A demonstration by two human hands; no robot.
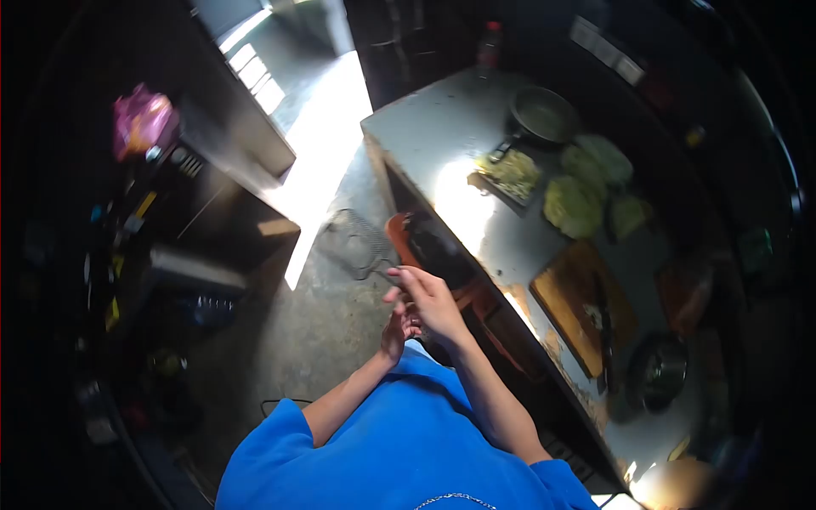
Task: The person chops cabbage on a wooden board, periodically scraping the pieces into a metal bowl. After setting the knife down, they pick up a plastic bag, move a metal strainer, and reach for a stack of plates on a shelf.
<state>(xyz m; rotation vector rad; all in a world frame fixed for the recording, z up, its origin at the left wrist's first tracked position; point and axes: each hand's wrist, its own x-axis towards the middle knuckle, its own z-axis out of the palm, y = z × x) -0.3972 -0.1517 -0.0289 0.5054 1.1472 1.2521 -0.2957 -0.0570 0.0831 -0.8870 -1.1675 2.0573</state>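
Observation:
In front of my blue shirt (399,433), my right hand (433,310) is raised over my left hand (396,333), and the two overlap in this view. Loosely bent fingers show on the right hand, with nothing visible between them. Part of the left hand is hidden behind the right, and its visible fingers are loosely apart. The counter (408,123) runs along my right side. On it lie a wooden cutting board (561,297) and a dark knife (606,344). Farther along are green cabbages (574,206) and a heap of chopped cabbage (512,176).
A frying pan (544,115) and a red-capped bottle (489,49) stand at the counter's far end. Nearer me is a dark metal bowl (660,371). An orange-red container (397,235) sits under the counter edge. Leftward, a pink plastic bag (143,121) rests on dark furniture.

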